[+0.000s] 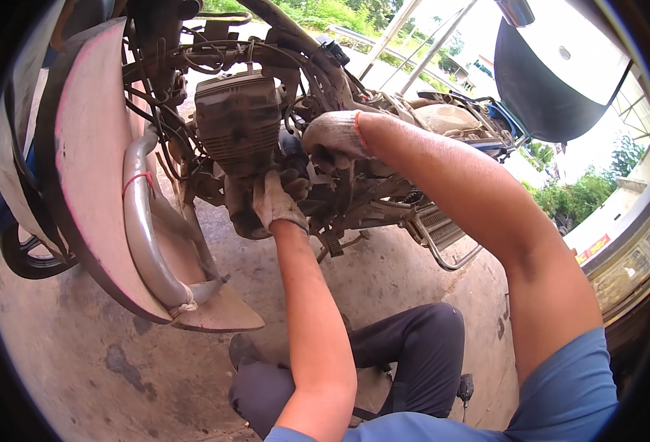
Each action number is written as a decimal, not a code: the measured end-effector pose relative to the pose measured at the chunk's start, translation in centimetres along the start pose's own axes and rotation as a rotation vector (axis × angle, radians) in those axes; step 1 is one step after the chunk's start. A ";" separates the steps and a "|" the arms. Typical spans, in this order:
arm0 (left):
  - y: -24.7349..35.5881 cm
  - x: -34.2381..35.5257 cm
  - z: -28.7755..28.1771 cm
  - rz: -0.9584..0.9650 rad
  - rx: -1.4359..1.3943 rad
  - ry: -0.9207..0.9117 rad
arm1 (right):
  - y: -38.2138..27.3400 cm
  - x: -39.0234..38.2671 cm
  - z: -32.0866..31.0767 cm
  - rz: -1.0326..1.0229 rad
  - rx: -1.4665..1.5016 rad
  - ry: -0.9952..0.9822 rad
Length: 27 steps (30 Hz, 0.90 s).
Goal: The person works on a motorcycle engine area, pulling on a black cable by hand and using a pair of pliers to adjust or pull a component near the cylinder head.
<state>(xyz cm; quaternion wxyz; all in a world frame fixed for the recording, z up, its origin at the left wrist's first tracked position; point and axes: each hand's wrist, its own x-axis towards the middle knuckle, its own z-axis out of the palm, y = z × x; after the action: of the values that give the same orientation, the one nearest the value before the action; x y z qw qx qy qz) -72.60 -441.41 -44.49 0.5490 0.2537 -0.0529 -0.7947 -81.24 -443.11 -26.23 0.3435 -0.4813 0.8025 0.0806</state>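
Note:
A motorcycle stands in front of me with its finned engine (238, 121) exposed. My left hand (277, 200), in a worn cotton glove, presses against the engine's lower right side, fingers curled onto dark parts there. My right hand (334, 138), also gloved, reaches over from the right and grips into the space just right of the engine cylinder. What either hand holds is hidden by the gloves and by cables. Tangled black cables (214, 55) run above the engine.
A pink-white leg shield (89, 169) with a bent chrome crash bar (141, 221) stands at left, the front tyre (23, 258) behind it. A footrest frame (443, 243) sticks out at right. My knees in dark trousers (413, 353) rest on stained concrete floor (82, 353).

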 end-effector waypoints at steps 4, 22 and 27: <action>0.3 -0.2 1.0 0.026 -0.012 0.028 | 6.4 4.7 7.0 -0.065 0.077 0.461; 0.2 0.0 0.1 0.018 -0.024 0.052 | 4.5 2.6 8.0 0.000 0.296 0.420; -0.7 -0.7 0.9 0.004 -0.003 0.025 | 1.9 -0.5 -0.2 -0.135 0.407 -0.047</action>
<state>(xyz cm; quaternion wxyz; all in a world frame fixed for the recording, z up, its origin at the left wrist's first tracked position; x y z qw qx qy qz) -73.43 -440.69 -43.74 0.5516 0.2626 -0.0452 -0.7904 -82.72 -441.86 -26.13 0.4566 -0.4526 0.7600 -0.0949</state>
